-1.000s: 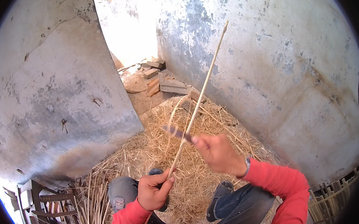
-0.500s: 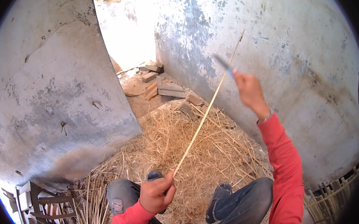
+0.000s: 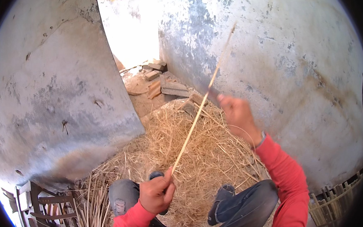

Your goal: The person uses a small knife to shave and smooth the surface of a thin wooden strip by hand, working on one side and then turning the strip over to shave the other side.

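Down at the grip, the left hand [image 3: 156,195] was clamped round the near end of a long pale stick [image 3: 190,135], thumb pressed along it. Out from that fist the stick ran up and to the right over the straw [image 3: 186,188], its far tip in front of the rough wall [image 3: 266,66]. And there was the right hand [image 3: 239,115], closed on a knife [image 3: 214,95], the blurred blade crossing the stick partway up; touching or just short of it, I couldn't tell. It looked like trimming work, and good form called for a firm lower hold, a shallow blade angle and light, even strokes, the edge turned away from that left fist. A blade too steep would probably have bitten in and split the thin wood. The knees [image 3: 124,196] sat low and wide, sensibly outside the line; beyond lay bricks [image 3: 158,66], and off left, a dark chair frame [image 3: 54,215].
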Demonstrator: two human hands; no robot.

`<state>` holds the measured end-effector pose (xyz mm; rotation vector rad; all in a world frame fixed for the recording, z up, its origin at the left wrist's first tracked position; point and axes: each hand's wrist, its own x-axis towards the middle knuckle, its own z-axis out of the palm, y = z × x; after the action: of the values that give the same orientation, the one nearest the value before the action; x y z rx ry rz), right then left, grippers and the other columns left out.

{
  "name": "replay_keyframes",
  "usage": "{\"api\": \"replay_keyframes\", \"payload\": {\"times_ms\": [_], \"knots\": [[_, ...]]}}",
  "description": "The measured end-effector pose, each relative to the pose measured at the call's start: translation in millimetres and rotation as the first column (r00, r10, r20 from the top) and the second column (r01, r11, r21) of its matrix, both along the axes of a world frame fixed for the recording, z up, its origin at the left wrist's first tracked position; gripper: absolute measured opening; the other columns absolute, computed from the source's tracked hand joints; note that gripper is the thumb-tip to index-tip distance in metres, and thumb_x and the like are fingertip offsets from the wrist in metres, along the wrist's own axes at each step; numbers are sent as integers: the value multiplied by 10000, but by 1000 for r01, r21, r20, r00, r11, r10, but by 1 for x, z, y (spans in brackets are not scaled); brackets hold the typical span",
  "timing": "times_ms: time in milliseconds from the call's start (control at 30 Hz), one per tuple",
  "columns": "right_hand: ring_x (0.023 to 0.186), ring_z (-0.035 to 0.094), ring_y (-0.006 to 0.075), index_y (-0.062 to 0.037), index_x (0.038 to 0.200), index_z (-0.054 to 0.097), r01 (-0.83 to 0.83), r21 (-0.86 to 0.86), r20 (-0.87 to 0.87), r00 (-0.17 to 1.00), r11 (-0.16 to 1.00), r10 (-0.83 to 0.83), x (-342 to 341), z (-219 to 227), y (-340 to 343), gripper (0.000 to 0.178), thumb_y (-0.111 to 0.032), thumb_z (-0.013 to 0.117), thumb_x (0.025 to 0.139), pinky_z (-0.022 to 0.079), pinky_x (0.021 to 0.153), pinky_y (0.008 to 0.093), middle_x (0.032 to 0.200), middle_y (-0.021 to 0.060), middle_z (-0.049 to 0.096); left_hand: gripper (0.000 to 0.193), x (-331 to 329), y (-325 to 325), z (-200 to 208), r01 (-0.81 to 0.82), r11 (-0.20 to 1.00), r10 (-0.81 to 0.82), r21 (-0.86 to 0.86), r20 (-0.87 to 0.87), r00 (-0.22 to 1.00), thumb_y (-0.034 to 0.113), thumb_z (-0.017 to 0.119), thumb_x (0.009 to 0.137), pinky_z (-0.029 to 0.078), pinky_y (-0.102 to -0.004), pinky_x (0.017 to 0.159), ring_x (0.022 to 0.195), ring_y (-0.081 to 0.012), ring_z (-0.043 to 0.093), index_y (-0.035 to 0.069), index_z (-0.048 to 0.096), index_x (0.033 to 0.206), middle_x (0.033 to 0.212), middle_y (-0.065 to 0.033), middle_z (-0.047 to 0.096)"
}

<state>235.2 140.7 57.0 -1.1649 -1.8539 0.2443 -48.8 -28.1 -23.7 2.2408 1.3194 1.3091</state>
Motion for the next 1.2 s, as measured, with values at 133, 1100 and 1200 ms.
{"api": "replay_keyframes", "payload": {"times_ms": [133,1100,1200], "knots": [[466,430,281,9,793,655,-351,-194,51,929,916,367,-49,-41,-69,462,-328,531,1083,380,502,432,567,201,484,215,-2,-1,2,-76,990,95,-115,166,981,-30,689,908,402,-266,499,493,-87,494,-65,747,1112,572,-96,527],[751,694,131,22,1152,594,-564,-387,-704,692,730,161,-25,-55,-73,273,-96,710,934,588,652,283,948,85,702,266,-29,120,227,-543,592,98,595,616,782,168,630,1063,357,-204,521,575,-52,522,-14,699,1244,785,-12,664],[789,728,164,31,1154,596,-639,-467,-705,687,611,180,-24,-48,-74,264,-146,692,983,606,648,291,989,130,718,254,1,122,179,-327,821,-75,467,657,750,187,529,1107,486,-222,585,785,-149,715,32,520,1308,976,-108,738]]}}
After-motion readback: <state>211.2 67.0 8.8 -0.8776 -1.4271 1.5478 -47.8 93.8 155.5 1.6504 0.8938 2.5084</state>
